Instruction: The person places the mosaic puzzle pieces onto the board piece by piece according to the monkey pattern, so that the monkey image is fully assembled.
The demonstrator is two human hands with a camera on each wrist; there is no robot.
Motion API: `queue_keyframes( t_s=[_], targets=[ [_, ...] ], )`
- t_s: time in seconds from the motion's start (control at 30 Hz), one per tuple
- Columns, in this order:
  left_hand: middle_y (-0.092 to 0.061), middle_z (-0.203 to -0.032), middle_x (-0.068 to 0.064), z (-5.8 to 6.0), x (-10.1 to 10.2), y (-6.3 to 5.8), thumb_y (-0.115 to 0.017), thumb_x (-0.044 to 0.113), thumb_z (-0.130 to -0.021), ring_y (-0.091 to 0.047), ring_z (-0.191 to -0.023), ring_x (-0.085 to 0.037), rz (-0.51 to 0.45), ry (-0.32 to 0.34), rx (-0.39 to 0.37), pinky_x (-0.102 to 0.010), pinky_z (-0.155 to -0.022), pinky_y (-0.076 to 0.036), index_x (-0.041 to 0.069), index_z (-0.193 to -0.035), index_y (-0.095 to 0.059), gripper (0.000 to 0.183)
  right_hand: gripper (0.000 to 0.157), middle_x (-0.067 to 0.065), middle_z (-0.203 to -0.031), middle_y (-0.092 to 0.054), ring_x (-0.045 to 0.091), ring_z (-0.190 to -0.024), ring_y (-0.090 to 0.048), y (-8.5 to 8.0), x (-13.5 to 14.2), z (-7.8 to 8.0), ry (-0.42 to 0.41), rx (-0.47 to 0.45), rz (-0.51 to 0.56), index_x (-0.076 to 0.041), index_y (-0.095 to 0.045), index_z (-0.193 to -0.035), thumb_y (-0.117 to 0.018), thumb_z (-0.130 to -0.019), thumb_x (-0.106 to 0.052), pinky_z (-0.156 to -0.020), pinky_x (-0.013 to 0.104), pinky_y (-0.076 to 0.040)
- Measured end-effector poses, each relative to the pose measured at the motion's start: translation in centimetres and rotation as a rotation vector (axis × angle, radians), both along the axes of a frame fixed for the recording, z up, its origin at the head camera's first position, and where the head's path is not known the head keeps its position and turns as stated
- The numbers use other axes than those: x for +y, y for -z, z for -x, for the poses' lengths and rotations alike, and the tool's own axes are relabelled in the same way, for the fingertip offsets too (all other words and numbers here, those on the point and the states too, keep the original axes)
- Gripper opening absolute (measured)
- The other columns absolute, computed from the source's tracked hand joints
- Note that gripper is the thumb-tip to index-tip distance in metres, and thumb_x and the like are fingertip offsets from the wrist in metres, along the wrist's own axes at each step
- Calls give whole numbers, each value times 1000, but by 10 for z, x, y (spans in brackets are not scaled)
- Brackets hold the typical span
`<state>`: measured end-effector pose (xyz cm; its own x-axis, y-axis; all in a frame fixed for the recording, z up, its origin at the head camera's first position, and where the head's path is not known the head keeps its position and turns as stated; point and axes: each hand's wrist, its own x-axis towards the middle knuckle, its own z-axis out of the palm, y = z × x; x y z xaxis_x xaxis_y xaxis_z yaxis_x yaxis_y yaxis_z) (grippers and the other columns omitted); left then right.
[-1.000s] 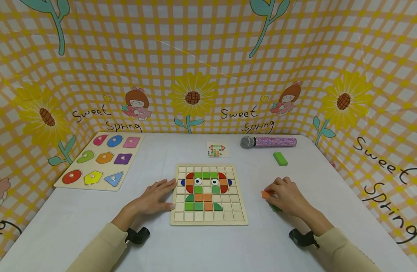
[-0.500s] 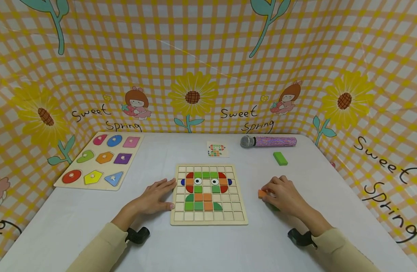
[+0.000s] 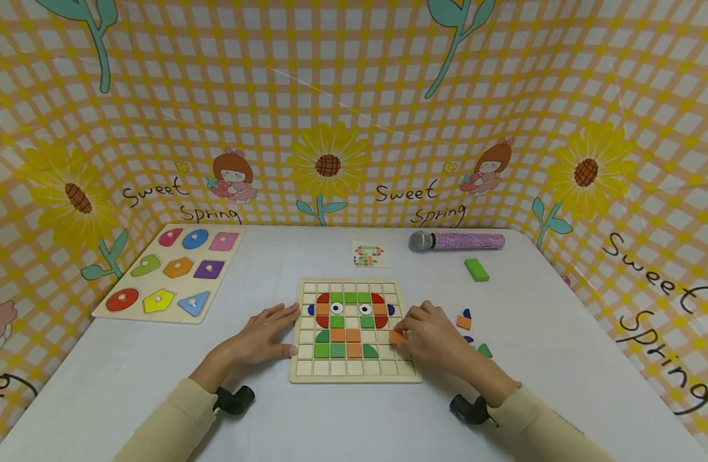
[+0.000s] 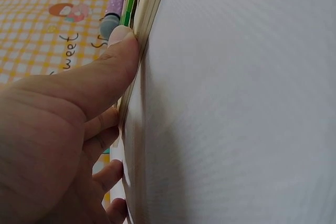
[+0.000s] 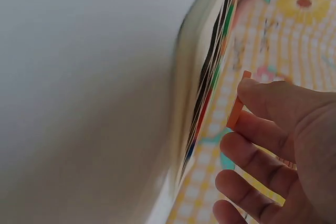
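Note:
A wooden grid board (image 3: 354,376) lies in the middle of the table, partly filled with coloured tiles that form an animal figure with two round eye tiles (image 3: 336,308). My left hand (image 3: 265,335) rests along the board's left edge, thumb and fingertips touching its side, as the left wrist view also shows. At the board's right side, my right hand (image 3: 431,337) pinches an orange square tile (image 5: 238,103) between thumb and forefinger, close over the right columns. Several loose tiles lie right of that hand, among them an orange square (image 3: 464,322) and a green quarter-round (image 3: 484,350).
A small picture card (image 3: 370,254) lies behind the board. A glittery microphone (image 3: 468,241) and a green block (image 3: 477,270) are at the back right. At the left lies a knobbed shape puzzle (image 3: 134,312). Patterned cloth (image 3: 354,96) encloses the table's back and sides.
My right hand has moved left from the loose tiles to the board's right side, carrying the orange tile. Tiles it covered now show. My left hand has stayed put.

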<state>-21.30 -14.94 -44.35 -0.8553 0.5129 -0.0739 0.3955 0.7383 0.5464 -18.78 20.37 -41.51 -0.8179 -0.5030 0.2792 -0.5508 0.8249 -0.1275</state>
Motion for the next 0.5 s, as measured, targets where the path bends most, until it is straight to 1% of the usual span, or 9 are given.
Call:
queue_keyframes(
  t_s=[0.07,0.17,0.4,0.5],
  targets=[
    [-25,-157,-7,0,0,0,-66,38,-86,-14,-146,-36,-2,1,1,-65,-111,-14,10,-148,-30,77,22,-4,-90,-64,12,-86,-45,0,-12,-2,-39,-7,8,-15,-73,-92,-78,-75,-30,-73,29,-37],
    [-25,-157,-7,-1,0,-1,-66,38,-86,-14,-146,-37,-5,5,4,-64,-111,-14,10,-148,-31,77,21,-4,-91,-64,13,-87,-45,-2,-29,-5,-107,9,11,-16,-73,-92,-77,-77,-30,-74,29,-39],
    [-25,-157,-7,-1,1,-2,-66,38,-86,-13,-146,-37,-5,4,-6,-64,-111,-13,11,-148,-31,76,19,-7,-89,-61,12,-88,-45,-1,-65,-12,-195,15,-13,-18,-71,-92,-74,-80,-32,-82,33,-41],
    [-25,-157,-8,-1,1,-3,-66,38,-86,-14,-146,-37,-2,4,-7,-64,-111,-14,10,-148,-31,76,18,-7,-86,-60,11,-84,-44,0,-77,-13,-229,26,-26,-18,-71,-91,-73,-80,-32,-80,30,-41]
  ],
)
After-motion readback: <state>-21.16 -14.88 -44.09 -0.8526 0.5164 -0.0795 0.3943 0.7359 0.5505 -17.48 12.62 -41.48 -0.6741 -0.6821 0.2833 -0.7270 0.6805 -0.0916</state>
